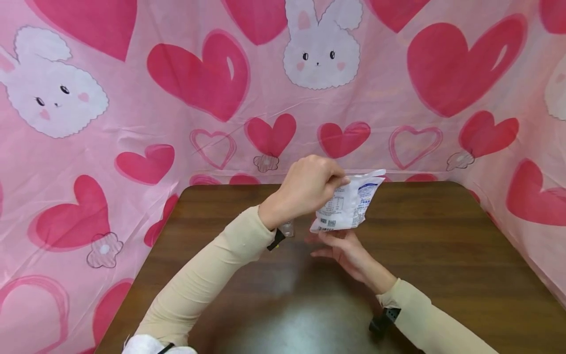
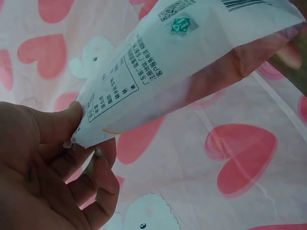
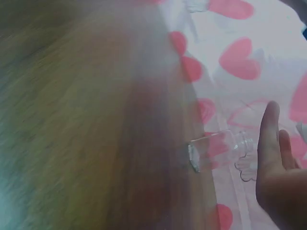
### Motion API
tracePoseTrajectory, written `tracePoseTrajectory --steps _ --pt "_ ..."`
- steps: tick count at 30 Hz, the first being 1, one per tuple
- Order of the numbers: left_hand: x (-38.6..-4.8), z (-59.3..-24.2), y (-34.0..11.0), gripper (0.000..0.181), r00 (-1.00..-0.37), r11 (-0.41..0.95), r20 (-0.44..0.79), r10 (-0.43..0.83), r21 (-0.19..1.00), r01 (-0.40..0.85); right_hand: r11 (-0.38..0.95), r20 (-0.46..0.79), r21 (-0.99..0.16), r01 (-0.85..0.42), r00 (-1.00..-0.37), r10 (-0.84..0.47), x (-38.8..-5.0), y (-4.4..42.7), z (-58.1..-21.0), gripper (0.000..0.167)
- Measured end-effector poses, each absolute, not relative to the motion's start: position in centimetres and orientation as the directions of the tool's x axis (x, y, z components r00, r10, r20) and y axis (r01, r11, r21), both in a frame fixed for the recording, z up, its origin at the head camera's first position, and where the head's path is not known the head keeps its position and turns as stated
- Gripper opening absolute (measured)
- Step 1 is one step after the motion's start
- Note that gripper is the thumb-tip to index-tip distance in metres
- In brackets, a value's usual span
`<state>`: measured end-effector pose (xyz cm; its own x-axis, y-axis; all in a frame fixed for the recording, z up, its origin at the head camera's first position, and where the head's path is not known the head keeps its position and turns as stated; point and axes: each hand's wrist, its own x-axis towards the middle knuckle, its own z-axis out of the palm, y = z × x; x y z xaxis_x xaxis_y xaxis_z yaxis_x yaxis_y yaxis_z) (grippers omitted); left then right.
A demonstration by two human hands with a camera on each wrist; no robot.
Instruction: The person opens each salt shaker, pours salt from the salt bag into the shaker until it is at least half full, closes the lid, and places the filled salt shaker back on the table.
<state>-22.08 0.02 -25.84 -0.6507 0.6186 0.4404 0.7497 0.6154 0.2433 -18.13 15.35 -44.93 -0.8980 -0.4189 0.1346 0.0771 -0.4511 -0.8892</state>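
Observation:
My left hand (image 1: 305, 189) pinches the top corner of a white printed food packet (image 1: 351, 204), which hangs tilted above the table. The left wrist view shows thumb and fingers at the narrow end of the packet (image 2: 192, 62), with a printed table, small text and a barcode facing out. Just below the packet is my right hand (image 1: 349, 253), its fingers extended and loose; whether they touch the packet's bottom edge I cannot tell. A clear bottle (image 3: 220, 151) stands on the table past the right hand, partly hidden by the left wrist in the head view.
The dark wooden table (image 1: 442, 255) spreads under both hands. Pink cloth (image 1: 376, 103) with hearts and rabbits hangs behind it and at the sides. A dark band (image 1: 276, 240) is on the left wrist, and another black device (image 1: 384, 318) on the right.

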Motion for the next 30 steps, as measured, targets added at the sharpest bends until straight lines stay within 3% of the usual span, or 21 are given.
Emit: tracePoseTrajectory --steps 6,10,19,30 --pt "-22.2 -25.2 -0.3 0.016 -0.662 0.603 0.435 0.610 0.287 0.744 -0.611 0.315 -0.783 0.114 -0.775 -0.548 -19.3 15.9 -44.4 0.046" --pt "-22.4 -25.1 -0.8 0.018 -0.677 0.605 0.428 0.599 0.312 0.732 -0.648 0.356 -0.751 0.125 -0.750 -0.557 -19.5 16.3 -44.0 0.046" --pt "-23.6 -25.4 -2.5 0.014 -0.677 0.568 0.434 0.595 0.369 0.736 -0.648 0.321 -0.751 0.124 -0.790 -0.523 -20.2 17.5 -43.1 0.041" --pt "-25.5 -26.3 -4.6 0.013 -0.725 0.569 0.334 0.602 0.457 0.683 -0.527 0.208 -0.843 0.109 -0.838 -0.505 -21.8 17.8 -42.8 0.043"
